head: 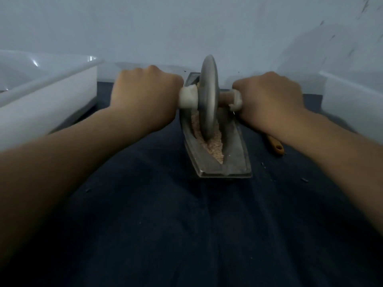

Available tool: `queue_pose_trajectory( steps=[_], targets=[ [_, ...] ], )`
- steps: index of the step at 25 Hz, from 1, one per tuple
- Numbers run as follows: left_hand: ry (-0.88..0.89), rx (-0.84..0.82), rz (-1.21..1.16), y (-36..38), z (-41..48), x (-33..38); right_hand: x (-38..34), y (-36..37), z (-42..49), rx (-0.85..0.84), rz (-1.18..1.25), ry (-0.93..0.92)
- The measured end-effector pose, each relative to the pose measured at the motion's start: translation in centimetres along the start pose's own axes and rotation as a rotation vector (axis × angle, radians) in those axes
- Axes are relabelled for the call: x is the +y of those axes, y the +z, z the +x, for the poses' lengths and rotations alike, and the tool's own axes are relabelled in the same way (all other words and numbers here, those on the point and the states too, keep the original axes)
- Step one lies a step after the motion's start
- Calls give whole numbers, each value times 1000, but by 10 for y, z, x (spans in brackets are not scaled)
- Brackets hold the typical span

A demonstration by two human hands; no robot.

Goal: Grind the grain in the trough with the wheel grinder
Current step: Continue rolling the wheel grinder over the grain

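Note:
A grey metal trough [236, 160] lies lengthwise on a dark cloth, pointing away from me. Pale crushed grain [215, 146] fills its groove. The grey metal wheel grinder [208, 96] stands upright on its edge in the groove, toward the far half of the trough. An axle handle with white wrapping [187, 98] runs through the wheel. My left hand [145, 96] grips the handle's left end and my right hand [269, 98] grips its right end, knuckles up.
A white plastic tub [47, 94] stands at the left and another white container [352, 100] at the right. A wooden handle [276, 145] lies on the dark cloth [165, 214] right of the trough, partly under my right forearm. A pale wall is behind.

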State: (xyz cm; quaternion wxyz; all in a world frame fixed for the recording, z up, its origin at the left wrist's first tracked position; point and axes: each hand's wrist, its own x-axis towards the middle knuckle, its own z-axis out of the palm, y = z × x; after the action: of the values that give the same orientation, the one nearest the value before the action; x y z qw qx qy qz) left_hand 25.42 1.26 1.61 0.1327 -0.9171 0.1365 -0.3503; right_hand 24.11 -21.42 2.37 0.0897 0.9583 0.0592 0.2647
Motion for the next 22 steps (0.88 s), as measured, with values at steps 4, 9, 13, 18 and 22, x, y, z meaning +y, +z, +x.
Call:
queue_pose_trajectory(
  steps=[4, 9, 13, 18, 22],
  targets=[
    [-113, -146, -153, 20, 37, 1, -13, 7, 48, -83, -2, 63],
    [43, -47, -120, -11, -12, -5, -1, -15, -4, -66, -41, -75],
    [138, 142, -39, -32, -26, -11, 11, -26, -45, 24, 68, -73],
    [-40, -18, -73, 10, 12, 4, -2, 11, 13, 60, -18, 1],
    [-134, -187, -167, 12, 21, 1, -12, 0, 44, -38, -51, -16]
  ],
)
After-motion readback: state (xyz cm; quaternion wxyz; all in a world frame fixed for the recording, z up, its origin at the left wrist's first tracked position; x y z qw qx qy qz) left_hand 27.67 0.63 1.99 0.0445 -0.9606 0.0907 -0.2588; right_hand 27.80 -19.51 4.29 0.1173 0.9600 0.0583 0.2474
